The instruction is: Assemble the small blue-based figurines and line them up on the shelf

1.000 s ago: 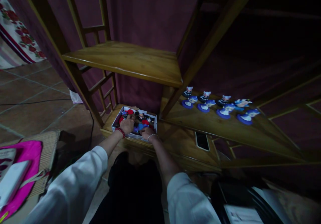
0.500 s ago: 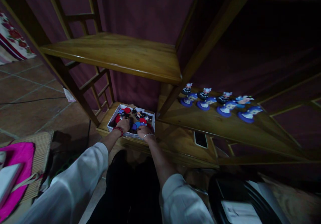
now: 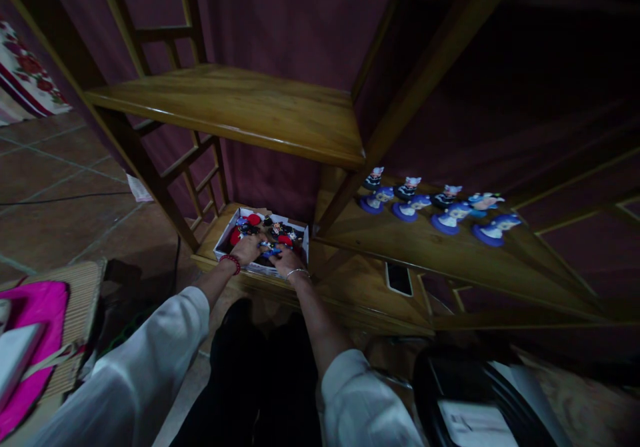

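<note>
A shallow white cardboard box [image 3: 221,252] full of small figurines with red, black and blue parts stands on the lowest shelf. Both of my hands reach into its near side. My left hand [image 3: 247,250], with a red bead bracelet at the wrist, has its fingers closed at the left end of a blue figurine [image 3: 271,251]. From the right, my right hand [image 3: 287,260], wearing a thin silver bracelet, grips the same figurine. My fingertips are small and partly hidden in the dim light.
Several figurines on blue-purple bases [image 3: 411,208] stand in rows on the shelf to the right. A phone [image 3: 399,279] lies on the lower board. The middle shelf [image 3: 230,103] overhangs the box. A black stool-like object [image 3: 450,373] is at lower right.
The blue figurine, lying low between my hands before, is now raised a little and held between them. My left hand has shifted slightly; round blue bases no longer show there.
</note>
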`<state>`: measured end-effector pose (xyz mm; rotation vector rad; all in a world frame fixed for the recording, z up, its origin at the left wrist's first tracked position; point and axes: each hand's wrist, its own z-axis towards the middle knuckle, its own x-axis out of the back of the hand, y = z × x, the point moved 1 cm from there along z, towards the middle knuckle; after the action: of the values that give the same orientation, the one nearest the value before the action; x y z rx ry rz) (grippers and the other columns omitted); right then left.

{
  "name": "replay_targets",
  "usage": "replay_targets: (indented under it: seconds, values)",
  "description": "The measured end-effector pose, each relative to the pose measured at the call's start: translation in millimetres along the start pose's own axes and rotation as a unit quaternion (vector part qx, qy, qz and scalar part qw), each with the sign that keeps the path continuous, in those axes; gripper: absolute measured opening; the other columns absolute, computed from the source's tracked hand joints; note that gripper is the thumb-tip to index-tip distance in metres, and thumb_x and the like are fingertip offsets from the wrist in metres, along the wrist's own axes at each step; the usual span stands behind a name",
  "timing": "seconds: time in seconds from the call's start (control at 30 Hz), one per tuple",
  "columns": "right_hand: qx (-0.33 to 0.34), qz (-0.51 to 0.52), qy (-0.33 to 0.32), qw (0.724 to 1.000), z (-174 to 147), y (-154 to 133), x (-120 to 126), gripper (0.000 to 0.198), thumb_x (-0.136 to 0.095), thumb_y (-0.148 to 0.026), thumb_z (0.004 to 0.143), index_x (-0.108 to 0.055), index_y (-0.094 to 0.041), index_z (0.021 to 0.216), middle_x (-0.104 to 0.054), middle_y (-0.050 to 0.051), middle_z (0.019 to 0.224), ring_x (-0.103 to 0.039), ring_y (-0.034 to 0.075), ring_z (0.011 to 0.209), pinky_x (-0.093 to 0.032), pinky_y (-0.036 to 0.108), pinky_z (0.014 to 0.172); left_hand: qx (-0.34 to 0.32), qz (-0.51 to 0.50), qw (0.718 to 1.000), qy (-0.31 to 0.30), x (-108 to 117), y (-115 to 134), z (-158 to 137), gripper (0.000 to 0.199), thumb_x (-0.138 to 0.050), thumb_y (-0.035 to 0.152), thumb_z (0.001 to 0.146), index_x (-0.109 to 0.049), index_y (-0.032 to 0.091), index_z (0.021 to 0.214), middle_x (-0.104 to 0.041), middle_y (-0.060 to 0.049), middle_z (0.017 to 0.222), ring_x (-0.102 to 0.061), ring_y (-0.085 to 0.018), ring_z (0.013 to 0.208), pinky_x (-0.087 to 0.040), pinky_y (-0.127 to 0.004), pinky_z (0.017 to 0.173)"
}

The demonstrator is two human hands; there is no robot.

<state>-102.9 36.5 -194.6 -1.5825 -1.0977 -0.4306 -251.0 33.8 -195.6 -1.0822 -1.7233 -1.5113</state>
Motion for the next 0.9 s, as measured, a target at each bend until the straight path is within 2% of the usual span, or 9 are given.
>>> replay_targets:
  seconds: [0.1, 0.27, 0.47, 0.57, 0.67, 0.8, 0.9]
  values:
    - [0.020, 0.013, -0.001, 1.000, -1, 1, 0, 0.047, -0.054, -0.036, 0.075, -0.046, -0.026, 0.119, -0.062, 0.002, 0.106, -0.058, 0.016, 0.094, -0.041, 0.024, 0.079, -0.033, -0.026, 0.999, -0.016, -1, 2, -1, 0.021, -0.046, 0.031, 0.080, -0.058, 0.023, 0.094, -0.065, 0.001, 0.086, -0.058, -0.012, 0.080, -0.042, -0.020, 0.070]
    - [0.037, 0.018, 0.002, 0.999, -3, 1, 0, 0.038, -0.055, -0.039, 0.074, -0.054, -0.026, 0.111, -0.064, 0.003, 0.102, -0.059, 0.016, 0.091, -0.042, 0.023, 0.075, -0.070, -0.044, 0.996, -0.033, 1, 5, -4, 0.022, -0.041, 0.025, 0.081, -0.060, 0.021, 0.091, -0.064, 0.003, 0.080, -0.057, -0.010, 0.075, -0.042, -0.018, 0.068]
    - [0.049, 0.034, 0.002, 0.998, -2, 2, 0, 0.031, -0.056, -0.039, 0.073, -0.060, -0.021, 0.098, -0.066, 0.004, 0.094, -0.060, 0.015, 0.084, -0.042, 0.021, 0.070, -0.063, -0.028, 0.997, -0.035, 6, 9, -8, 0.022, -0.041, 0.029, 0.081, -0.060, 0.023, 0.090, -0.064, 0.003, 0.081, -0.057, -0.010, 0.076, -0.042, -0.019, 0.069]
    - [0.018, 0.020, 0.006, 1.000, -2, 0, 1, 0.031, -0.055, -0.039, 0.074, -0.060, -0.021, 0.098, -0.065, 0.005, 0.096, -0.060, 0.015, 0.085, -0.042, 0.022, 0.071, -0.026, -0.004, 1.000, -0.015, 8, 12, -10, 0.023, -0.043, 0.036, 0.080, -0.061, 0.024, 0.089, -0.064, 0.000, 0.081, -0.058, -0.013, 0.079, -0.042, -0.021, 0.071]
    - [-0.010, -0.009, 0.020, 1.000, -3, -2, 3, 0.031, -0.051, -0.040, 0.075, -0.060, -0.022, 0.099, -0.064, 0.006, 0.100, -0.058, 0.017, 0.092, -0.041, 0.024, 0.075, 0.046, 0.032, 0.998, 0.037, 9, 15, -13, 0.030, -0.036, 0.036, 0.083, -0.057, 0.020, 0.097, -0.062, -0.007, 0.091, -0.058, -0.019, 0.087, -0.042, -0.028, 0.076]
    - [-0.022, -0.034, 0.023, 0.999, -4, -4, 4, 0.031, -0.048, -0.040, 0.075, -0.059, -0.023, 0.099, -0.062, 0.006, 0.104, -0.057, 0.019, 0.097, -0.040, 0.026, 0.077, 0.149, 0.071, 0.982, 0.096, 9, 17, -18, 0.033, -0.031, 0.025, 0.083, -0.049, 0.014, 0.109, -0.048, -0.018, 0.115, -0.055, -0.026, 0.097, -0.042, -0.037, 0.079]
    - [-0.031, -0.041, 0.020, 0.998, -3, -4, 5, 0.030, -0.048, -0.040, 0.076, -0.059, -0.023, 0.097, -0.062, 0.006, 0.105, -0.056, 0.020, 0.098, -0.040, 0.026, 0.078, 0.198, 0.082, 0.972, 0.101, 8, 16, -18, 0.035, -0.037, 0.024, 0.078, -0.046, 0.014, 0.110, -0.043, -0.019, 0.119, -0.053, -0.028, 0.099, -0.043, -0.039, 0.078]
